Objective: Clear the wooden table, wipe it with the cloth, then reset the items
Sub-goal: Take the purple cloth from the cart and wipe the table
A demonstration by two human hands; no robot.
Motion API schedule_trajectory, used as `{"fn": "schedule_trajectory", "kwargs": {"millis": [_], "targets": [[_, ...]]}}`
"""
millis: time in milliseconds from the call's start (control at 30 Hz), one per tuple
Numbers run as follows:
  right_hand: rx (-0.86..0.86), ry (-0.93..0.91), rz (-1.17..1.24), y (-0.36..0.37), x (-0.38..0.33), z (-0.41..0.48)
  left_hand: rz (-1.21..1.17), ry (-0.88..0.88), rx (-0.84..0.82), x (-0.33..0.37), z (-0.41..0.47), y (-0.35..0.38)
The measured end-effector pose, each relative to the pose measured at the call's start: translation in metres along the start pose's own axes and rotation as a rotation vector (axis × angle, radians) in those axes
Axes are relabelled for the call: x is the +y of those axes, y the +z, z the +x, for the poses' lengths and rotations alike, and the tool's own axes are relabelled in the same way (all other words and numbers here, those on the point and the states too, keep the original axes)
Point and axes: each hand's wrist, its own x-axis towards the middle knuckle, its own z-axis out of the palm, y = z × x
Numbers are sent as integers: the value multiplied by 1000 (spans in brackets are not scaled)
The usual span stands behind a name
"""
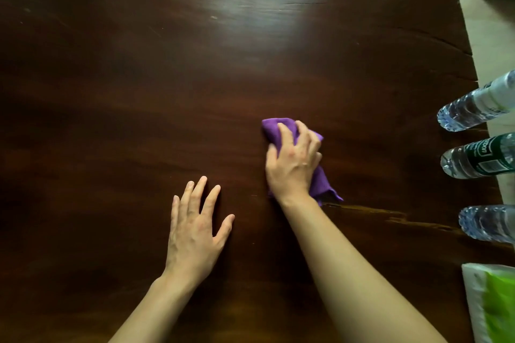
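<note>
A dark wooden table (139, 78) fills the view. A crumpled purple cloth (274, 128) lies on it right of centre, pressed down under my right hand (292, 161), whose fingers curl over it. My left hand (195, 228) rests flat on the wood with its fingers spread, holding nothing, a little to the left of the cloth and nearer to me. Three plastic water bottles stand along the right edge: a clear one (473, 107), one with a dark green label (479, 157) and a third (487, 227) nearest me.
A white and green packet (493, 306) lies at the table's right front corner. Beyond the right edge, pale floor (490, 36) shows. A long crack (390, 216) runs through the wood between the cloth and the nearest bottle.
</note>
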Motion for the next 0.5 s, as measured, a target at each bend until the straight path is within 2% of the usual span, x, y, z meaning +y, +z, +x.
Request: {"fn": "schedule_trajectory", "kwargs": {"millis": [300,500], "targets": [[-195,-413,101,23,-43,-41,-5,-3,-22,-2,2,1],[-264,-512,177,14,-38,-40,12,0,-9,-2,1,1]]}}
